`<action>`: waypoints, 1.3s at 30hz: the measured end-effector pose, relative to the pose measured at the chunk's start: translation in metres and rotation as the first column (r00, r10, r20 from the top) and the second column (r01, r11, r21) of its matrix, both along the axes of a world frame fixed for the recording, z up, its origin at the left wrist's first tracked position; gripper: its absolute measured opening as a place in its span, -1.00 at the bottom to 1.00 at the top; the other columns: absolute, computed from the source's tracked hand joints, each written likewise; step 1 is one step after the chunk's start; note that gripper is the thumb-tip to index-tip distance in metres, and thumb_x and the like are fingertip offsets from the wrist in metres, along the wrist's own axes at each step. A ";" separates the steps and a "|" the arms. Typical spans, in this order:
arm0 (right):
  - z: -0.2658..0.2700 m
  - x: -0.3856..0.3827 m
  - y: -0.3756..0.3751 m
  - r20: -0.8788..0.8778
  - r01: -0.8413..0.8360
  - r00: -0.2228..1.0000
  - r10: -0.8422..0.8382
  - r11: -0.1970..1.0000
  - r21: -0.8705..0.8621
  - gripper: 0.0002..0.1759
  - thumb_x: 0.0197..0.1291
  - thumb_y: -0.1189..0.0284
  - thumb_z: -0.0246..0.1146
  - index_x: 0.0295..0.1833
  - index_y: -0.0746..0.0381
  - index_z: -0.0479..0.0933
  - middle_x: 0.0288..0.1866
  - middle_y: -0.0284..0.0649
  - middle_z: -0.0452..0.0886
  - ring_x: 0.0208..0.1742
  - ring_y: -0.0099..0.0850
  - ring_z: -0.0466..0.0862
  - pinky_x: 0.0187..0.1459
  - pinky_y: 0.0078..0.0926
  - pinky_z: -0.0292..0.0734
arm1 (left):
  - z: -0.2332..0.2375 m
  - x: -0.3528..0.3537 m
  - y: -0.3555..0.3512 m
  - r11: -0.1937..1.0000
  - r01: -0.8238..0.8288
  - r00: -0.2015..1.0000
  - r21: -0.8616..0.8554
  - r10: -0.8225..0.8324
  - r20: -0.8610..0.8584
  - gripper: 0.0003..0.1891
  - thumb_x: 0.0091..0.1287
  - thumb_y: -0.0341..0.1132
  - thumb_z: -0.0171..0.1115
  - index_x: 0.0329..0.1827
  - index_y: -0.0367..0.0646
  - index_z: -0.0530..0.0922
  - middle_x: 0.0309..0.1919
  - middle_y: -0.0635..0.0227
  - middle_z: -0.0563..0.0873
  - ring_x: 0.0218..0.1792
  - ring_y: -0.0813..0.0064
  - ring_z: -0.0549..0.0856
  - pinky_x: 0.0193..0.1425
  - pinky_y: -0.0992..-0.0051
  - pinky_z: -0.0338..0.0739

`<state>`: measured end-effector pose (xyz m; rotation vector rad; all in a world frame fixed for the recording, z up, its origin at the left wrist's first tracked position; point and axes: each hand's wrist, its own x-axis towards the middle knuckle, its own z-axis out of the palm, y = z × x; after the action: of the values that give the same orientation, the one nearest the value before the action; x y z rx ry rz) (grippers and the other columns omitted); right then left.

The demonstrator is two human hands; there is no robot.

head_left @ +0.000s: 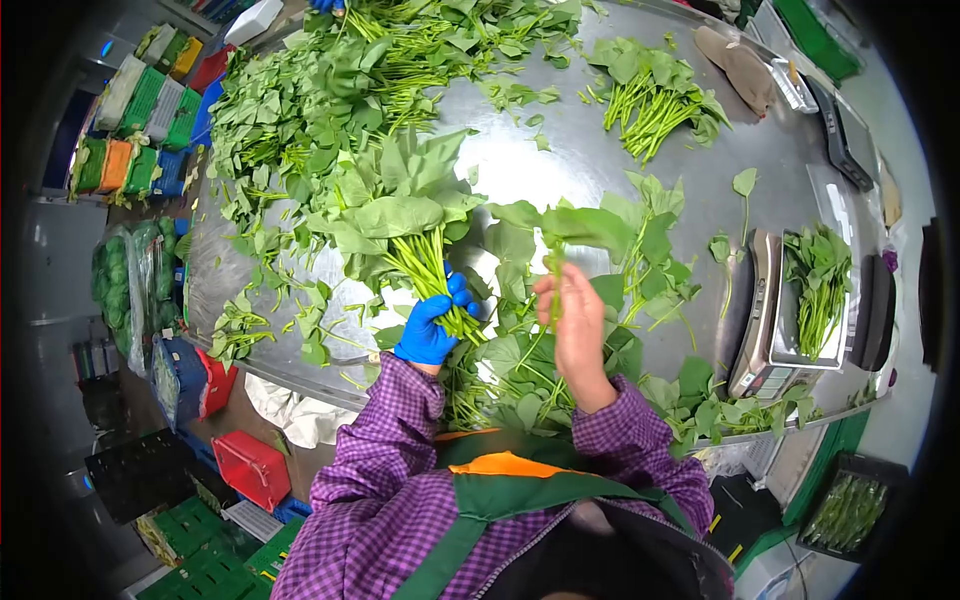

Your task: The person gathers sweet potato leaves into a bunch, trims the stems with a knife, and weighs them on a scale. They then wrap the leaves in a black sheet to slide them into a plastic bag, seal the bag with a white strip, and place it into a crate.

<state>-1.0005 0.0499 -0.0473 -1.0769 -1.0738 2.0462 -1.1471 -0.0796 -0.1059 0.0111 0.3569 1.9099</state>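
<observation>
My left hand (428, 332), in a blue glove, is closed around the stems of a thick bunch of leafy greens (395, 205), whose leaves point up and away from me. To its right, my bare right hand (580, 330) pinches a single leafy stem (590, 228); its leaf is smeared by motion. Beneath and between both hands, loose leafy stems (515, 365) lie on the metal table (500, 160).
A large heap of greens (275, 110) covers the far left. One bunch (650, 95) lies at the far right, near a brown cap-like item (735, 65). Another bunch (820, 290) rests on a scale (757, 315). A co-worker's blue glove (326, 5) shows at the top. Crates (250, 470) stand left.
</observation>
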 end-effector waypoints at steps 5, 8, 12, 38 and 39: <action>0.006 -0.018 -0.003 -0.128 0.019 0.992 -0.011 0.998 0.055 -0.71 0.35 0.44 0.09 0.11 0.35 0.39 -0.36 -0.37 0.46 -0.51 -0.73 0.30 -0.52 -0.76 0.24 | -0.005 0.017 0.000 0.996 0.086 0.993 0.020 -0.087 0.079 -0.49 0.15 -0.53 0.18 0.20 -0.02 0.34 -0.23 0.45 0.41 -0.22 0.56 0.51 -0.02 0.33 0.50; 0.018 -0.029 0.017 -0.136 0.100 0.985 -0.102 0.995 -0.024 -0.65 0.31 0.43 0.16 0.15 0.34 0.37 -0.46 -0.51 0.29 -0.56 -0.76 0.20 -0.55 -0.74 0.11 | -0.001 0.027 0.000 0.984 0.162 0.982 0.068 -0.167 0.084 -0.50 0.14 -0.52 0.19 0.18 -0.03 0.34 -0.24 0.47 0.42 -0.25 0.57 0.51 -0.08 0.37 0.49; 0.012 -0.031 0.037 -0.100 -0.071 0.993 0.059 0.989 -0.129 -0.77 0.22 0.42 0.28 -0.06 0.30 0.54 -0.47 -0.51 0.42 -0.59 -0.78 0.23 -0.61 -0.76 0.10 | -0.003 0.035 0.003 0.980 0.196 0.978 0.029 -0.197 0.064 -0.48 0.13 -0.51 0.22 0.18 -0.01 0.33 -0.26 0.48 0.41 -0.28 0.58 0.50 -0.13 0.40 0.47; -0.022 0.012 -0.010 -0.474 -0.250 0.880 0.012 0.861 -0.443 -0.73 0.45 0.35 -0.08 0.16 0.21 0.30 -0.09 -0.14 0.55 -0.35 -0.49 0.57 -0.42 -0.61 0.38 | 0.024 0.035 0.010 0.815 0.046 0.938 -0.577 -0.235 -0.257 -0.65 0.25 -0.36 0.19 0.07 -0.34 0.51 -0.15 0.23 0.67 -0.15 0.39 0.66 0.00 0.47 0.53; -0.035 0.017 -0.016 -0.527 -0.364 0.841 0.123 0.849 -0.383 -0.73 0.45 0.37 -0.08 0.15 0.22 0.32 -0.09 -0.17 0.54 -0.37 -0.49 0.57 -0.41 -0.60 0.39 | 0.020 0.033 0.006 0.799 0.024 0.937 -0.600 -0.227 -0.265 -0.65 0.25 -0.35 0.19 0.06 -0.34 0.51 -0.16 0.24 0.68 -0.15 0.40 0.66 0.00 0.47 0.53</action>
<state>-0.9838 0.0335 -0.0824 -0.5705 -0.4787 2.6918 -1.1140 -0.0731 -0.0858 -0.0631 1.1445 1.5870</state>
